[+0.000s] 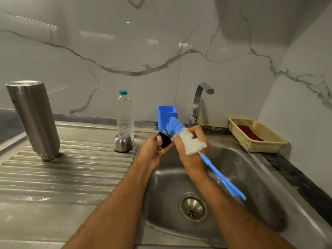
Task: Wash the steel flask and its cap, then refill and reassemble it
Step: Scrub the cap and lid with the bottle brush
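The steel flask (34, 119) stands upside down on the ribbed drainboard at the left. A domed steel cup cap (122, 142) sits mouth down near the sink's left rim. My left hand (152, 150) grips a black inner stopper (164, 139) over the sink. My right hand (191, 150) holds a bottle brush (181, 135) by its blue and white bristles, the blue tip against the stopper. Its blue handle (221, 177) slants down to the right over the basin.
A clear water bottle (125, 115) with a green cap stands behind the cup cap. A blue holder (167, 114) and the tap (199, 101) stand behind the sink (251, 177). At the right a cream basket (258, 135) holds a dark red pad.
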